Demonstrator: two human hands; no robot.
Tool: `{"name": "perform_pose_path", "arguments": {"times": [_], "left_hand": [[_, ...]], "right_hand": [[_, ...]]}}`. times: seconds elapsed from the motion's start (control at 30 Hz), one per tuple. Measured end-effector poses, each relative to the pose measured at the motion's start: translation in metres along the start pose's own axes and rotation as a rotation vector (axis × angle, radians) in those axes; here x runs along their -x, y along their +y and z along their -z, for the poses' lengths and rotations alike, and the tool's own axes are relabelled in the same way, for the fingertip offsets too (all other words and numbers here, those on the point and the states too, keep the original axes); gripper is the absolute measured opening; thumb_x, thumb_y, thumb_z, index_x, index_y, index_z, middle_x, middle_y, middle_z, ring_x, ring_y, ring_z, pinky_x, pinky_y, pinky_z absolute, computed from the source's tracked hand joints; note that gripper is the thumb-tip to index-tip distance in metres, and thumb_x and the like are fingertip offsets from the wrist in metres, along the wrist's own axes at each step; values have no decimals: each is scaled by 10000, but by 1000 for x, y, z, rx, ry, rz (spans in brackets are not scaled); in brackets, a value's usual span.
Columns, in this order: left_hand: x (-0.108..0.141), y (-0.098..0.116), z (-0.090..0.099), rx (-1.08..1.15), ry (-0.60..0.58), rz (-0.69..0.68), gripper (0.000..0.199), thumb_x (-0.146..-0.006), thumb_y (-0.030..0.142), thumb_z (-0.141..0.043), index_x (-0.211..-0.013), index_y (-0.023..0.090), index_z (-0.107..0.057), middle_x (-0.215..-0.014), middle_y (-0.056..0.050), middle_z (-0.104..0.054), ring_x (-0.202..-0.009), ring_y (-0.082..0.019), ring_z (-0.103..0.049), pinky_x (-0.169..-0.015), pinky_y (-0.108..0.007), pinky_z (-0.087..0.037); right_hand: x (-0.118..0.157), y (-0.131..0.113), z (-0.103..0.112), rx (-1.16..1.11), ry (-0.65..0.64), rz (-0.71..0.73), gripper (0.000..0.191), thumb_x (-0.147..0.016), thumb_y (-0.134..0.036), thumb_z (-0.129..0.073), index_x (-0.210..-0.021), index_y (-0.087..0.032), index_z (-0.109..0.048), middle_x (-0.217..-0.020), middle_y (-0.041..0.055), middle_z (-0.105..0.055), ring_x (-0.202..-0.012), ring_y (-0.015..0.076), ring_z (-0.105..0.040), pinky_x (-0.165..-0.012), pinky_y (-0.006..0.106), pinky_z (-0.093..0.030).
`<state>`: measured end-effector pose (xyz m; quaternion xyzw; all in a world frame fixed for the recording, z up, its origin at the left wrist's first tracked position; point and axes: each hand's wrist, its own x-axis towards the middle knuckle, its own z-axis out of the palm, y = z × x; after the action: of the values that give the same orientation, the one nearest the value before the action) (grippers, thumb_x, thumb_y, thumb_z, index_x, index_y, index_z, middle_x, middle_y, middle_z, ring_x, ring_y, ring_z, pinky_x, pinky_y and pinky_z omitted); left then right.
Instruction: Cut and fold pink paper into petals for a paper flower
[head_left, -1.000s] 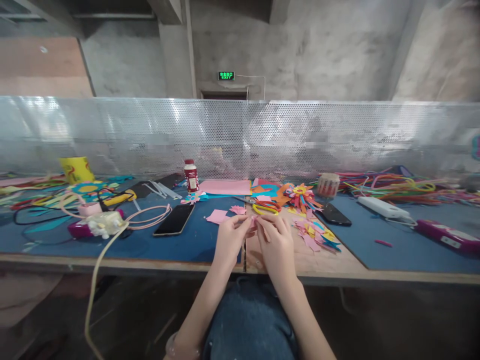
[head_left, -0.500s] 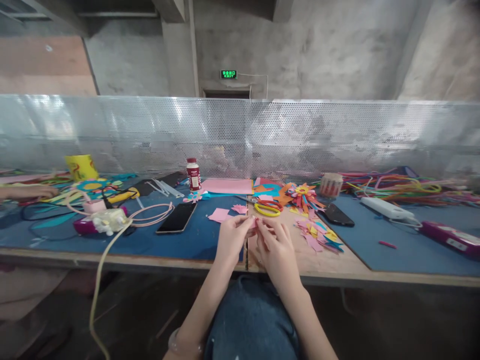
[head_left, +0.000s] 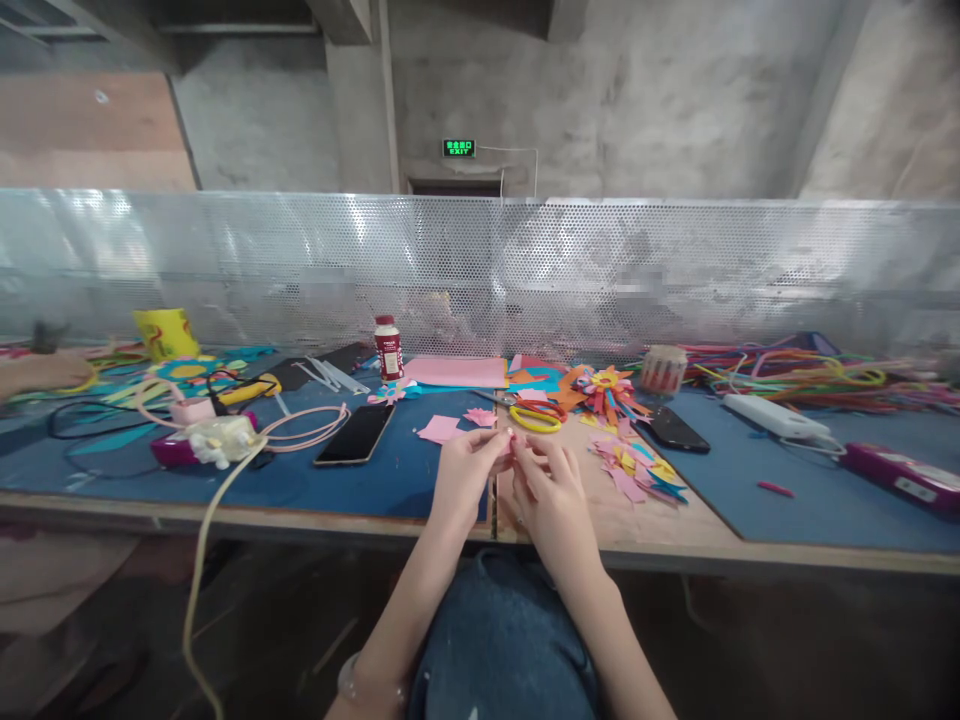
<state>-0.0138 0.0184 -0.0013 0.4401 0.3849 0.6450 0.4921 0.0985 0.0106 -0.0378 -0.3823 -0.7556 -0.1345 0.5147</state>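
Note:
My left hand (head_left: pixel 469 466) and my right hand (head_left: pixel 550 482) meet above the front of the table. Their fingertips pinch a small piece of pink paper (head_left: pixel 511 441), mostly hidden by the fingers. Just beyond lie scissors (head_left: pixel 535 416) with yellow and red handles. To the left of my hands are a pink paper square (head_left: pixel 439 429) and a pink star-shaped cutout (head_left: pixel 481 416). On the right is a pile of pink, yellow and blue paper cutouts (head_left: pixel 634 468), and behind it a many-coloured paper flower (head_left: pixel 606 390).
A phone (head_left: pixel 355 435), a bottle (head_left: pixel 388 348) and a power strip (head_left: pixel 206 442) with cables stand left. Rightward are another phone (head_left: pixel 676 429), a white power strip (head_left: pixel 776 416) and coloured pipe cleaners (head_left: pixel 810 376). Another person's hand (head_left: pixel 49 374) reaches in at far left.
My hands stay nearly in place, and the pink paper between the fingertips has shifted slightly. The other person's hand at far left has moved and blurs.

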Motion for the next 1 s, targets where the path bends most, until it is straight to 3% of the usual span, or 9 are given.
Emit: {"name": "perform_pose_path", "arguments": {"times": [0.2,0.27,0.37,0.47,0.53,0.67,0.87,1.0], "left_hand": [[1,2,-1,-17,15,4,195,-608,270,-692,-729,118,-670,-680,-46,-676,-620,-161,-635,-665,-292,-523],[1,3,0,-29,14,-4,196,-613,274,-688,-730,117,-672,-688,-48,-673,-622,-155,-629,-654,-282,-520],[0,2,1,-53,-16,-24,221,-622,294,-680,-745,111,-679,-717,-64,-673,-658,-167,-627,-666,-296,-516],[-2,-1,3,-100,-24,-78,229,-625,303,-674,-751,113,-689,-740,-71,-674,-692,-168,-614,-682,-294,-502],[-3,-3,3,-132,-17,-108,227,-620,309,-675,-738,116,-695,-725,-67,-673,-690,-161,-603,-687,-282,-489],[-4,-3,3,-136,-21,-99,223,-606,312,-681,-717,120,-701,-698,-62,-673,-670,-152,-592,-689,-270,-471],[-3,1,1,-109,-29,-55,174,-593,268,-676,-678,116,-690,-672,-59,-662,-651,-144,-581,-667,-248,-458],[-3,1,0,-125,-73,-57,182,-624,296,-634,-545,132,-629,-550,-16,-590,-567,-123,-537,-607,-229,-432]], "right_hand": [[-3,-6,6,-197,31,-76,329,-823,-165,-450,-1120,-200,-588,-1065,132,-539,-917,220,-519,-791,406,-485],[-6,-6,9,-375,64,-204,309,-824,-214,-466,-1110,-204,-585,-1082,121,-537,-907,201,-548,-783,372,-495],[-12,-3,13,-646,93,-507,292,-828,-323,-467,-1043,-169,-590,-988,105,-586,-820,181,-590,-682,311,-516],[-20,1,15,-795,-67,-661,311,-803,-411,-486,-865,-140,-625,-793,61,-623,-691,161,-584,-596,264,-485],[-24,2,15,-819,-169,-664,323,-786,-428,-504,-793,-132,-634,-720,39,-620,-645,146,-563,-574,240,-447],[-26,1,17,-814,-214,-631,337,-779,-435,-505,-750,-127,-638,-689,26,-618,-626,136,-543,-563,223,-398],[-24,-1,18,-756,-215,-616,353,-790,-436,-479,-734,-126,-638,-685,33,-618,-614,137,-530,-544,223,-380],[-23,0,20,-766,-198,-590,343,-784,-432,-487,-749,-134,-652,-685,36,-622,-628,147,-540,-556,230,-393]]}}
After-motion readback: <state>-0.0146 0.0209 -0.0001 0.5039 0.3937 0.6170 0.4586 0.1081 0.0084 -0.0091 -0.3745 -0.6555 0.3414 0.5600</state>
